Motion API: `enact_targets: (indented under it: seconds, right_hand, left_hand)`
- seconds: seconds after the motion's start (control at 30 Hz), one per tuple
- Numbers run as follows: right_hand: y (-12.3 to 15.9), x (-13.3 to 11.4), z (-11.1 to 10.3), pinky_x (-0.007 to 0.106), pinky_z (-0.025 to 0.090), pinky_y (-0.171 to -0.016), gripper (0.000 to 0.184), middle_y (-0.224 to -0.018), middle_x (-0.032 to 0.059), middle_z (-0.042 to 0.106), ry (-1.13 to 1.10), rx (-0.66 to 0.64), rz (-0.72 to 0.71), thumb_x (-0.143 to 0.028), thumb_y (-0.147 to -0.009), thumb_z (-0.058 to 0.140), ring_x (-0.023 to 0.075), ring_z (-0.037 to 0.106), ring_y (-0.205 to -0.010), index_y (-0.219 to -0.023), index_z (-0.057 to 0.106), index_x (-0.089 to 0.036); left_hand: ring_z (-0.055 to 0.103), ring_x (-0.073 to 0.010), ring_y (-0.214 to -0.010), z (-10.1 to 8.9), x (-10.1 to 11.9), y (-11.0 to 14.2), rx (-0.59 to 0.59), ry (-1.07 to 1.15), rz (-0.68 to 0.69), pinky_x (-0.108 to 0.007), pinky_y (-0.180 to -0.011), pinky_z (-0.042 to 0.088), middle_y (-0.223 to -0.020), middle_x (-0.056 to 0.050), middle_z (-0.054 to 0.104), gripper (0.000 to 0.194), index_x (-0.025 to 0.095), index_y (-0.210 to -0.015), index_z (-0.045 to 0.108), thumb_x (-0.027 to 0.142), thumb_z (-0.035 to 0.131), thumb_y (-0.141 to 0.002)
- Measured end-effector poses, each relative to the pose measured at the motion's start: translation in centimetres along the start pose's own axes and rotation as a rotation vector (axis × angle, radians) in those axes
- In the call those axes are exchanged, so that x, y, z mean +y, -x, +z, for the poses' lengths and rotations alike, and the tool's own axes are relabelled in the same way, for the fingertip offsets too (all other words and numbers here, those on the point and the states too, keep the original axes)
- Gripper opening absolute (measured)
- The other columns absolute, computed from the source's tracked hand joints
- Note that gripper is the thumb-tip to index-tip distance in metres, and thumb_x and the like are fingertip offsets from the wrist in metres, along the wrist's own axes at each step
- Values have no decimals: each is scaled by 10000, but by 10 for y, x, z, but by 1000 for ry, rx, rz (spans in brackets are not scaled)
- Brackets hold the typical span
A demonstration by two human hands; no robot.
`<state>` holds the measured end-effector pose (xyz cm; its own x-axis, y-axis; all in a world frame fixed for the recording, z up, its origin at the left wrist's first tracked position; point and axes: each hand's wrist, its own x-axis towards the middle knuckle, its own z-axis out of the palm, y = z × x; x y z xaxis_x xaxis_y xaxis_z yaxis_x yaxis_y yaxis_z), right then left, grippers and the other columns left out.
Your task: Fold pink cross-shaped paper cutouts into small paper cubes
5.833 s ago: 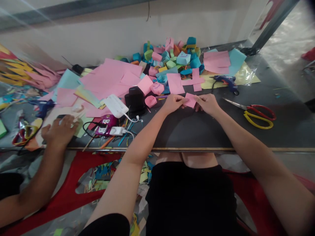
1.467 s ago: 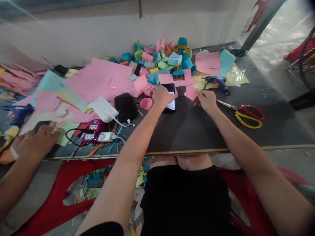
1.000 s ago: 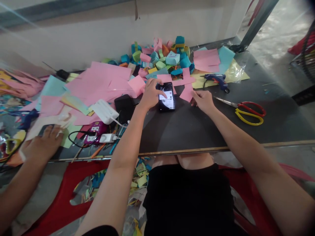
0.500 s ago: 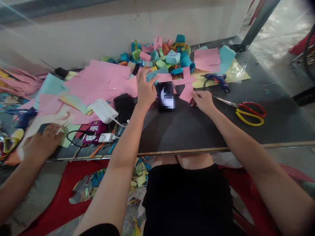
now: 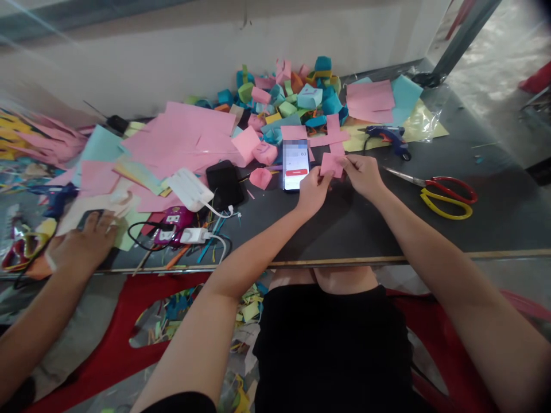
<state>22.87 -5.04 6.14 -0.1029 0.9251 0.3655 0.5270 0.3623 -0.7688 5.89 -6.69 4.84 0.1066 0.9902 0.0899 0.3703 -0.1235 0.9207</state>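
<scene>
Both hands pinch one small piece of pink paper (image 5: 330,163) above the dark table. My left hand (image 5: 314,191) grips its lower left edge, and my right hand (image 5: 363,174) holds its right side. Just left of the paper lies a phone (image 5: 296,166) with a lit screen. Behind my hands are a cross-shaped pink paper cutout (image 5: 333,127) and a heap of small folded paper boxes (image 5: 286,97). Scissors (image 5: 447,198) with one red and one yellow handle lie to the right of my right hand, near a blue glue gun (image 5: 390,136).
At the left, another person's hand (image 5: 88,241) rests on a dark object over paper. Pink sheets (image 5: 185,135), a black box-like object (image 5: 224,183), a white charger block (image 5: 189,189) and a purple power strip (image 5: 174,225) with cables cover the left side. The table's front edge (image 5: 327,263) runs below my forearms.
My left hand has come from above the phone's left side down to the pink paper and now pinches it with my right. The phone's screen shows a different picture. The view has shifted slightly.
</scene>
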Motion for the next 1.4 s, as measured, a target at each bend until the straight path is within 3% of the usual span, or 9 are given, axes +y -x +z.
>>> enact_targets:
  seconds: [0.13, 0.27, 0.47, 0.57, 0.67, 0.87, 1.17, 1.4]
  right_hand:
    - [1, 3, 5, 327, 418, -610, 689, -616, 16, 660, -103, -9, -5, -868, -905, 619, 148, 579, -580, -655, 650, -227]
    - [-1, 11, 9, 325, 460, -583, 593, -641, -1, 671, -220, -32, 3, -816, -800, 786, 156, 607, -589, -731, 709, -232]
    - [-4, 17, 9, 343, 449, -544, 522, -587, 7, 609, -250, 26, 15, -668, -838, 851, 150, 550, -556, -642, 635, -235]
    - [-4, 15, 8, 353, 478, -546, 490, -611, 12, 624, -291, -4, 35, -672, -833, 852, 155, 560, -559, -696, 682, -234]
    - [-4, 10, 4, 354, 490, -560, 552, -631, 25, 657, -284, -51, 50, -748, -803, 833, 157, 572, -572, -680, 692, -228]
    - [-3, -3, -1, 384, 545, -640, 623, -639, 77, 717, -179, -119, 112, -799, -804, 796, 181, 618, -608, -605, 661, -224]
    - [-1, -3, 1, 328, 453, -624, 598, -563, 27, 640, -51, -156, 71, -745, -928, 671, 153, 579, -573, -655, 646, -213]
    - [1, -5, 1, 343, 520, -630, 641, -662, 36, 706, -200, -183, 51, -838, -810, 757, 161, 628, -613, -683, 687, -214]
  left_hand:
    - [518, -77, -444, -9, 8, 4, 10, 93, -51, -239, -533, 417, -616, 70, 636, 251, 223, -845, 582, 274, 666, -1075]
    - [506, -56, -418, -6, 7, 10, -3, 137, -19, -212, -495, 421, -596, 71, 642, 218, 213, -869, 625, 279, 678, -1070]
    - [647, -52, -522, -3, 0, 9, -80, 215, -4, -176, -437, 448, -902, -39, 816, 264, 181, -993, 727, 361, 581, -1118]
    - [689, -55, -565, -3, 0, 7, -101, 228, -7, -164, -473, 511, -968, -58, 835, 273, 170, -976, 736, 341, 580, -1120]
    - [703, -55, -574, -1, -1, 7, -48, 252, -10, -163, -506, 552, -954, -57, 835, 282, 169, -940, 731, 326, 582, -1120]
    - [716, -78, -581, 1, -5, 6, 48, 227, 22, -188, -518, 593, -821, -37, 784, 406, 183, -871, 709, 482, 586, -1117]
    - [723, -82, -612, -4, -2, 6, 41, 195, 28, -177, -513, 575, -803, -22, 771, 350, 189, -867, 688, 417, 600, -1118]
    - [697, -77, -578, -5, 0, 8, 57, 176, 53, -170, -474, 541, -805, -28, 783, 348, 191, -872, 709, 409, 596, -1118]
